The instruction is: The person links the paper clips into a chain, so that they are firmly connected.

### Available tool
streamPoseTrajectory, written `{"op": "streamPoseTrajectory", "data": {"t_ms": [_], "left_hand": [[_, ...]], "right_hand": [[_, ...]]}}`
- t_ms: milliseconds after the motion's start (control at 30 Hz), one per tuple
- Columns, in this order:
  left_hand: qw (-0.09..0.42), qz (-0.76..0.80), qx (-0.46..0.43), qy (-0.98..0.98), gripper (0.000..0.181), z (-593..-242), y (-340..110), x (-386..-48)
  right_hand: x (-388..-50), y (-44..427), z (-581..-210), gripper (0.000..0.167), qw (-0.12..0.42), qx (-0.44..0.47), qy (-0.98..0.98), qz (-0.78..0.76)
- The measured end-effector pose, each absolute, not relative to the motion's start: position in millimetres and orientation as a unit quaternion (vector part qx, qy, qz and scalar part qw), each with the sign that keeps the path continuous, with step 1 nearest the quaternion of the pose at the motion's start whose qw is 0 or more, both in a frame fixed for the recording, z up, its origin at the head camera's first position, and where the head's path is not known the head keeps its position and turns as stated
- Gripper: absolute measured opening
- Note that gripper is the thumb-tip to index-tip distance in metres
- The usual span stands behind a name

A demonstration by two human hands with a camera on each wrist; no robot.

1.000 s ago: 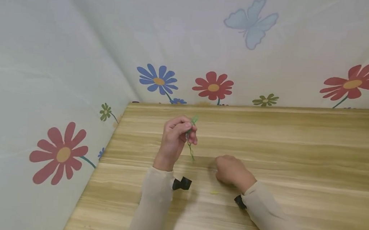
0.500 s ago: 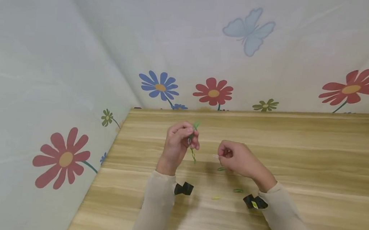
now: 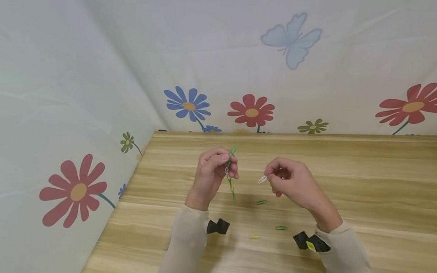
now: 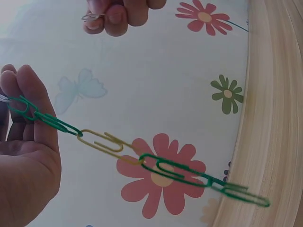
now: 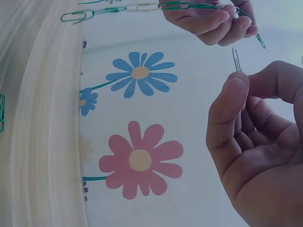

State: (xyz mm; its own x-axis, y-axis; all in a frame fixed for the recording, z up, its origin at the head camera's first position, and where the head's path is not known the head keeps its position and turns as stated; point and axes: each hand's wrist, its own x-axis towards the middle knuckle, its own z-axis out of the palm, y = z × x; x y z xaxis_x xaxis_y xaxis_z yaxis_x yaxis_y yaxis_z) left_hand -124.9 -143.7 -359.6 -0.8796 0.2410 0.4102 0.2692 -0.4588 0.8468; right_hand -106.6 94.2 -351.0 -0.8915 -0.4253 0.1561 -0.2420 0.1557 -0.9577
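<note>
My left hand [image 3: 209, 174] pinches a chain of linked paper clips [image 4: 59, 124] between thumb and fingers. Green, yellow and whitish clips make up the chain; one end sticks up above the fingertips and the longer part hangs below. To the right, my right hand [image 3: 295, 183] holds a single white paper clip [image 3: 262, 180] at its fingertips, pointing toward the left hand. A gap separates this clip from the chain. Below the hands, two loose green paper clips, a farther one [image 3: 261, 202] and a nearer one [image 3: 281, 228], lie on the table with a yellow paper clip [image 3: 254, 236].
The wood-grain table [image 3: 372, 187] meets a pale backdrop [image 3: 344, 56] printed with flowers and a butterfly along its back and left edges. Black wrist cameras sit on the left cuff [image 3: 218, 227] and the right cuff [image 3: 312, 241].
My right hand has risen from the table with the white paper clip, which now shows plainly at its fingertips. The loose green clips have come into view. The left hand keeps holding the chain.
</note>
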Motion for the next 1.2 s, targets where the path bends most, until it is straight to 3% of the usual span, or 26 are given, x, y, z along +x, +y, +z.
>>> {"op": "streamPoseTrajectory", "data": {"t_ms": [600, 1100, 1200], "left_hand": [[0.003, -0.812, -0.249, -0.528, 0.025, -357, -136, -125], [0.007, -0.760, -0.288, -0.582, 0.020, -357, -130, -120], [0.005, -0.751, -0.306, -0.585, 0.026, -357, -129, -119]], "right_hand": [[-104, 101, -340, 0.006, -0.021, -0.225, 0.706, -0.672], [-100, 115, -328, 0.013, -0.047, -0.224, 0.631, -0.742], [-99, 116, -326, 0.013, -0.059, -0.239, 0.614, -0.750]]}}
